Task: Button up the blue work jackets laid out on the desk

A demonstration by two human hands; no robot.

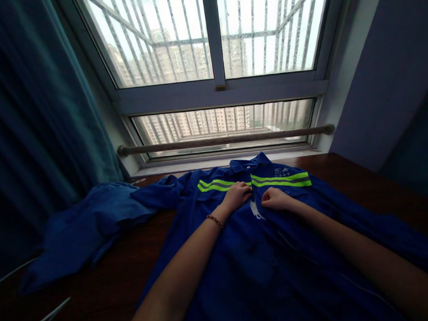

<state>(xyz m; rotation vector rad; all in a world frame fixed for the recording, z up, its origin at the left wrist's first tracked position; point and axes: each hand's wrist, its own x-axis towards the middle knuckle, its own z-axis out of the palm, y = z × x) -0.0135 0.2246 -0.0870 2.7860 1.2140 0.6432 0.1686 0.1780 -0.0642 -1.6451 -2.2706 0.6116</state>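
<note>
A blue work shirt [245, 253] with yellow-green reflective stripes lies face up on a dark wooden table [113, 281], its collar toward the window. My left hand [237, 195] rests on the left chest by the front opening, fingers curled onto the fabric; a bead bracelet is on that wrist. My right hand [275, 199] pinches the right edge of the placket just below the stripe. The two hands sit close together at the shirt's middle.
Another blue garment [83, 226] lies crumpled at the table's left. A window [214, 81] with bars and a horizontal rail [223, 140] stands right behind the table. A dark curtain [33, 115] hangs at left, a wall at right.
</note>
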